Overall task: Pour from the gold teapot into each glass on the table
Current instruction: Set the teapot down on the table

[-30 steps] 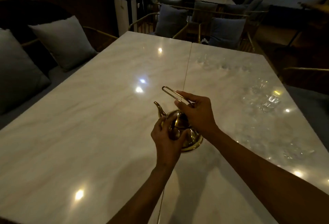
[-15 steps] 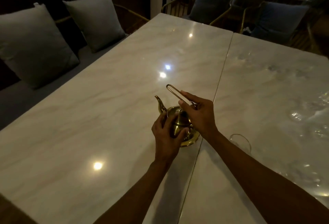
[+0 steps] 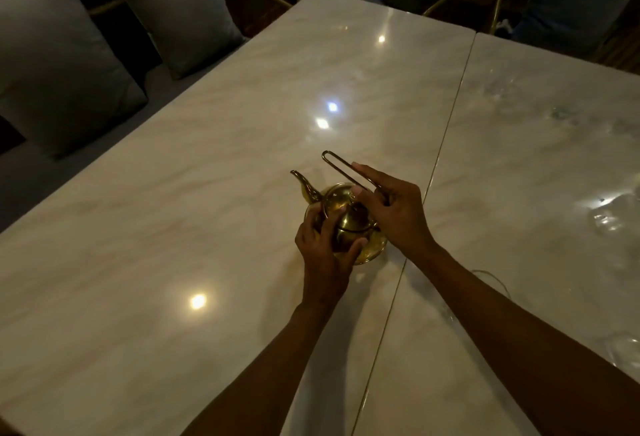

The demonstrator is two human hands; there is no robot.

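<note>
A gold teapot (image 3: 341,224) sits on a marble table (image 3: 207,193) just left of the centre seam, spout aimed up and to the left. The left hand (image 3: 323,255) cups its body; the right hand (image 3: 391,208) pinches the wire handle (image 3: 341,168), which slants from the pot toward the far left. Glasses lie to the right, nearer the right hand, away from the spout: a faint rim (image 3: 491,283) beside the right forearm and blurred glints (image 3: 609,213) at the frame edge. Their number cannot be told.
</note>
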